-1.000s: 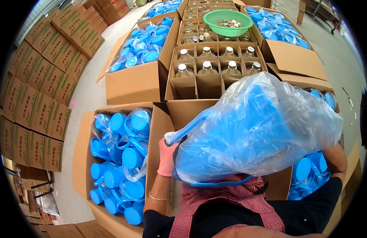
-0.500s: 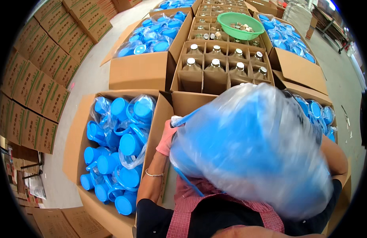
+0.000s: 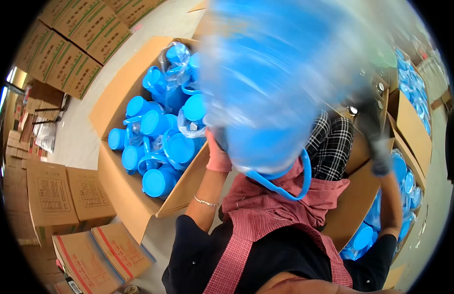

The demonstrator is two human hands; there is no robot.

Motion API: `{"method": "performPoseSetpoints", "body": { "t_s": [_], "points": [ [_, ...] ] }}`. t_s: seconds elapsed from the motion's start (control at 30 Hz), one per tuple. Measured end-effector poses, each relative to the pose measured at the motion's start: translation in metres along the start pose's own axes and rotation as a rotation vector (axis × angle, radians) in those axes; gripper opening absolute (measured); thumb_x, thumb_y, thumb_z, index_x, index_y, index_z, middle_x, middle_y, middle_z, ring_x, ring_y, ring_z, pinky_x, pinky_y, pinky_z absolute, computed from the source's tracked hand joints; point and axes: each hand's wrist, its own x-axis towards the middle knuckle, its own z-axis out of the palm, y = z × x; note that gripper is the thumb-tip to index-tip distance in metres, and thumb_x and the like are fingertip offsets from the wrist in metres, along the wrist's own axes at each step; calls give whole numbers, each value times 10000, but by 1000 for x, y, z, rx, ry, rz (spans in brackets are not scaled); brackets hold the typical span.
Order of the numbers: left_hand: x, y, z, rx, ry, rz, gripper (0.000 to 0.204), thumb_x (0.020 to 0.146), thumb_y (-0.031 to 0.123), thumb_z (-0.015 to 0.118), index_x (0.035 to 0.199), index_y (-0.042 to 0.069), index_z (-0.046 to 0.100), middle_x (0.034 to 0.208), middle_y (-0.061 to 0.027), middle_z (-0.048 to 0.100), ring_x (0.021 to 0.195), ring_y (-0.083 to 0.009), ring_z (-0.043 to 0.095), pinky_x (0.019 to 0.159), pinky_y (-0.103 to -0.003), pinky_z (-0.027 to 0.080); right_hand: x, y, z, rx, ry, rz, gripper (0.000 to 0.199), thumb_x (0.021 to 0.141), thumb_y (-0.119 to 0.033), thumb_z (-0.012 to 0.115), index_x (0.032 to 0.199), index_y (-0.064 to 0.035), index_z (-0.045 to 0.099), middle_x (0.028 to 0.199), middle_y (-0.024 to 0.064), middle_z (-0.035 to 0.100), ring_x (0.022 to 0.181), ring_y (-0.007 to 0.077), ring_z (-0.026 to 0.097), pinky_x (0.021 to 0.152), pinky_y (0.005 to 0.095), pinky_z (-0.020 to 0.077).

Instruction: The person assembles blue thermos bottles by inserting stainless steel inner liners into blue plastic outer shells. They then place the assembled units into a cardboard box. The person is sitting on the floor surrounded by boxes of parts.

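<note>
Brown cardboard boxes stand stacked along the grey concrete floor, with more of them low on the left side. Between them sits a big open cardboard box full of blue plastic lids with loop handles — some of the lids are wrapped in thin clear plastic. More blue lids fill another open cardboard box far to the right, and a third lot lies in a box by the person's right elbow.

Up in front of the person is a large clear plastic bag stuffed with blue lids. It is lifted high, close to the camera, and looks blurry. One blue loop handle hangs out under it, over the red checked apron.

The left hand, in a pink glove, is pressed against the bag's lower left side. Its grip is closed on the plastic there. A thin silver bracelet sits on that forearm. The right hand, in a grey glove, is up at the bag's right side — it is blurred, so I cannot tell if its grip is closed on the bag or just touching it.
</note>
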Motion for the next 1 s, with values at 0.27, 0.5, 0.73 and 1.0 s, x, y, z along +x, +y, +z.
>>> {"method": "performPoseSetpoints", "body": {
  "t_s": [0.27,0.5,0.73,1.0],
  "points": [
    [-32,87,-77,-213,92,87,535,984,406,375,1373,39,388,1332,-148,499,1223,-284,483,1042,-395,392,89,-79,208,-27,-431,-955,882,607,-486,782,1385,-229,456,1481,222,227,1363,482,193,1076,609,221],
    [-15,103,-89,-143,30,142,480,987,319,418,1396,74,366,1395,-155,425,1249,-304,459,1083,-497,348,169,-121,299,-132,-153,-930,864,630,-372,750,1395,-236,373,1259,167,458,1185,380,429,938,571,355],
    [27,154,-58,-525,-82,191,650,953,473,392,1385,-10,341,1327,-212,497,1244,-362,465,1092,-607,257,310,-134,310,-197,-603,-453,795,644,-343,804,1342,-253,434,1086,198,535,1015,324,586,789,478,510],
    [60,179,-62,-1055,-228,-1,374,931,204,536,612,132,356,588,22,331,583,-103,398,783,-302,456,323,-131,318,-404,-611,-620,879,607,-350,839,1372,-289,411,1244,239,437,1042,407,579,832,488,509]
  ]
}}
